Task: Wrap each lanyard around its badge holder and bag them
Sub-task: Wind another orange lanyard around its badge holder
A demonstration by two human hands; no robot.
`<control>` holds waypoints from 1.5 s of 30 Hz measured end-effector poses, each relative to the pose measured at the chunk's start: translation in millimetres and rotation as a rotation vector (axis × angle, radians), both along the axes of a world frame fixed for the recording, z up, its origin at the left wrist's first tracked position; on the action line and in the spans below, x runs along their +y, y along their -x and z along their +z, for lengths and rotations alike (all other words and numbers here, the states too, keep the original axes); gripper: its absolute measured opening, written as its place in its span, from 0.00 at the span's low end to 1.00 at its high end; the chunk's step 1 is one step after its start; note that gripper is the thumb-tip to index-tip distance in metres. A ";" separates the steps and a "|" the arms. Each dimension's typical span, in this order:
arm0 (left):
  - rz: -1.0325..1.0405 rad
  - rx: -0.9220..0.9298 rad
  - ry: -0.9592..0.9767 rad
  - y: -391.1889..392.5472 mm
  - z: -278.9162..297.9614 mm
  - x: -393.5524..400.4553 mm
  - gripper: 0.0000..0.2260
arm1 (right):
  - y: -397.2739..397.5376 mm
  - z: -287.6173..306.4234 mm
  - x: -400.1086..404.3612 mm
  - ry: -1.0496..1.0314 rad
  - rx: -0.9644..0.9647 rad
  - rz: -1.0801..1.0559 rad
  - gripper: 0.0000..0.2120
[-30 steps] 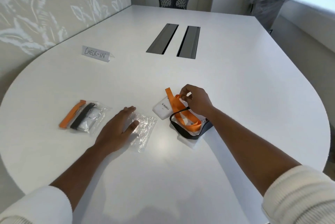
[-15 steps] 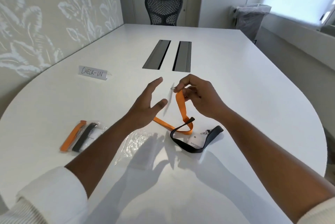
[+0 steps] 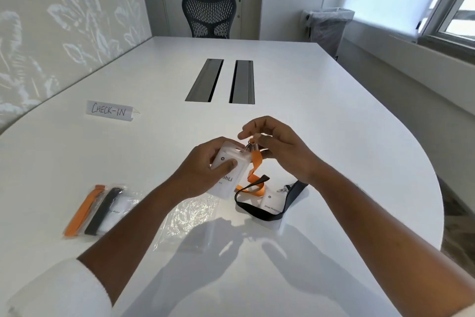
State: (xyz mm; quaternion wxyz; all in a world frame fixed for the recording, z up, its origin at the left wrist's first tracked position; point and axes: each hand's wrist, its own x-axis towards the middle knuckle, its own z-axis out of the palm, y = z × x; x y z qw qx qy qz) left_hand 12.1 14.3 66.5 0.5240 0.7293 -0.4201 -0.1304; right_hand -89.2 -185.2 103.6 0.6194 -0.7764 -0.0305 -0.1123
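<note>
White and rounded at its near end, the meeting table (image 3: 308, 121) carries two grey cable hatches (image 3: 221, 81) along its middle, with a mesh office chair (image 3: 208, 16) at the far end and a lined waste bin (image 3: 327, 26) by the window wall. A folded paper sign (image 3: 110, 110) reading "CHECK-IN" stands on the left part of the table.

Above the table's near half, the left hand (image 3: 205, 170) grips a clear badge holder (image 3: 227, 170) with a white name card inside, thumb pressed on its face and fingers curled behind it. The right hand (image 3: 279, 152) pinches the metal clip (image 3: 250, 146) at the holder's top corner between curled fingertips. From that clip an orange lanyard (image 3: 254, 166) hangs down, its lower loop lying on the table.

Just right of that loop, a black lanyard (image 3: 262, 211) lies in a loose ring around a second badge holder (image 3: 271, 205), which rests flat on the table.

Under the left forearm lies an empty, crinkled clear bag (image 3: 190, 216), flat on the surface. Farther left, a filled clear bag (image 3: 99, 210) holds an orange-wrapped bundle and a black-wrapped bundle side by side, with white card showing beside them; how many holders are in it cannot be told
</note>
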 end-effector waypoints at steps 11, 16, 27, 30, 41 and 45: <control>0.111 -0.264 -0.087 6.1 -13.1 -0.9 0.18 | 8.9 -19.4 8.3 0.449 0.107 -0.303 0.07; 0.160 -0.296 -0.041 10.8 -15.9 -3.2 0.19 | 15.6 -20.2 16.8 -0.018 0.251 -0.163 0.08; -0.048 0.215 0.188 28.6 -10.1 -8.4 0.12 | 27.3 -37.6 49.5 -0.393 0.178 -0.088 0.06; -0.161 0.568 0.355 29.1 -1.9 -5.9 0.15 | 27.9 -38.2 55.4 -0.382 0.100 -0.110 0.04; -0.085 0.824 0.466 31.7 7.1 -14.8 0.04 | 29.1 -48.1 77.1 0.328 -0.058 -0.445 0.14; -0.068 0.777 0.497 37.0 13.1 -18.5 0.06 | 25.0 -47.8 80.0 0.520 -0.100 -0.556 0.09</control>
